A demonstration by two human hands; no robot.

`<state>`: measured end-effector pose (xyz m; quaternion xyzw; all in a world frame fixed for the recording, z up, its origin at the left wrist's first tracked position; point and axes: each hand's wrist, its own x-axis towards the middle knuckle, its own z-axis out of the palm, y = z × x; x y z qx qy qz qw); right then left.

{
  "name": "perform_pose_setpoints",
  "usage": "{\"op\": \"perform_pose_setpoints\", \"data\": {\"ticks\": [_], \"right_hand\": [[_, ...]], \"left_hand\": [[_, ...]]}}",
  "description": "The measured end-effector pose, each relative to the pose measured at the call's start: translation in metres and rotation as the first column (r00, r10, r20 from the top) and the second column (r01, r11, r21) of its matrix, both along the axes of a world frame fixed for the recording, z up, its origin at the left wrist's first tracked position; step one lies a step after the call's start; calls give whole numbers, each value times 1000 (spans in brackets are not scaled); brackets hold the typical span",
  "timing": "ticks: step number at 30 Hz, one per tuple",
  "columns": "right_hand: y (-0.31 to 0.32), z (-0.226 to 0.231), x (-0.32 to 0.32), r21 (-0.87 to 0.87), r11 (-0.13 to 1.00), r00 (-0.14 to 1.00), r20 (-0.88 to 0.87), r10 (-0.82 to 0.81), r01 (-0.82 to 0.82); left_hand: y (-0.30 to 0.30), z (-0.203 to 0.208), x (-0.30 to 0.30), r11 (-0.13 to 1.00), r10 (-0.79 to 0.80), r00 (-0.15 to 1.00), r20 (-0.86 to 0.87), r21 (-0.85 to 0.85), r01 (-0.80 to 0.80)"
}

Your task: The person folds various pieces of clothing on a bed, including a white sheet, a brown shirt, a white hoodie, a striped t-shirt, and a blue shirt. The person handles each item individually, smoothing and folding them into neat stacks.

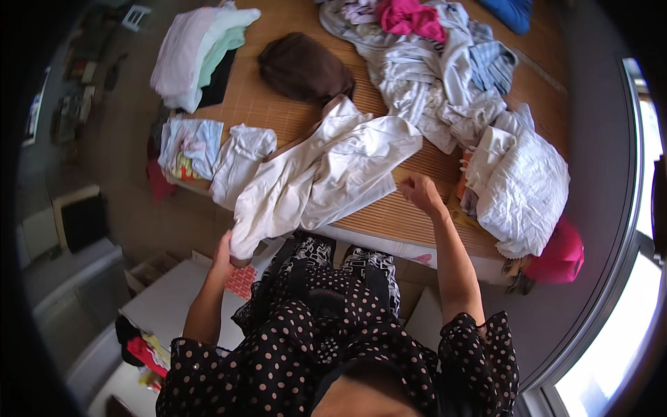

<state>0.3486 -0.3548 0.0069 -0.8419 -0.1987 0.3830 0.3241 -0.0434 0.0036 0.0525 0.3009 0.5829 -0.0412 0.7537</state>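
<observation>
A long white garment [326, 174] lies stretched across the bamboo mat [389, 208] on the bed in front of me. My left hand [226, 254] grips its lower end, which hangs over the bed's edge. My right hand [419, 191] is closed on the garment's right edge, near the mat's front. Between my arms I see my black dotted top and patterned trousers.
A heap of unfolded laundry [431, 69] with a pink piece [410, 17] lies at the back. A crumpled white cloth [521, 181] sits right, a brown item [302, 68] behind, folded stacks [198, 52] and small folded pieces [191, 146] left. A white box [174, 299] stands below.
</observation>
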Motion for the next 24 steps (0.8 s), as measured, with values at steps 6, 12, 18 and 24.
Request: {"op": "perform_pose_setpoints", "data": {"ticks": [6, 12, 18, 24], "right_hand": [[140, -10, 39, 324, 946, 909, 390, -146, 13], [187, -63, 39, -49, 993, 746, 656, 116, -112], [141, 3, 13, -340, 938, 947, 274, 168, -69], [75, 101, 57, -337, 915, 860, 372, 348, -224]], "left_hand": [[-29, 17, 4, 880, -405, 901, -155, 201, 430], [-27, 26, -8, 887, -335, 942, -34, 327, 327], [-2, 45, 6, 839, -353, 935, -21, 434, 327], [68, 69, 55, 675, -515, 857, -13, 610, 415]]}}
